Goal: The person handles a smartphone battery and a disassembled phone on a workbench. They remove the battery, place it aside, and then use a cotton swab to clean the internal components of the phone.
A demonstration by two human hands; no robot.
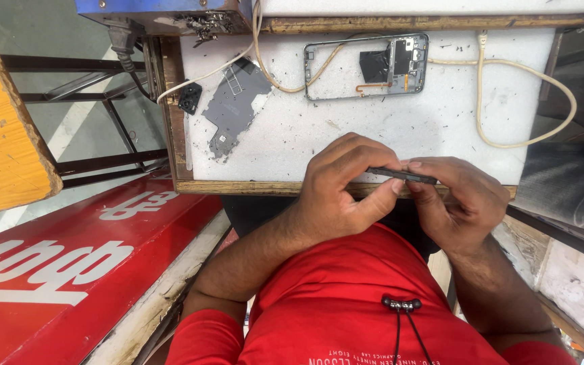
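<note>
Both hands are up at the near edge of the table [292,128], which has a white foam-looking top covered in little dark specks. The left hand [343,186] and right hand [457,199] are together pinching a thin dark flat part [403,175], held edge-on, so it's hard to tell exactly what it is. The left fingers [366,157] curl over one end with the thumb pressing from below, and the right fingers [434,169] clamp the other end, so the part sits right between the two sets of fingertips. Just beyond the fingers lies a phone frame [366,66] with some dark bits inside. Further off past the left fingers there's a grey metal plate [234,108] and a small black piece [189,99]. A cream cable [528,101] loops out beyond the right fingers.
</note>
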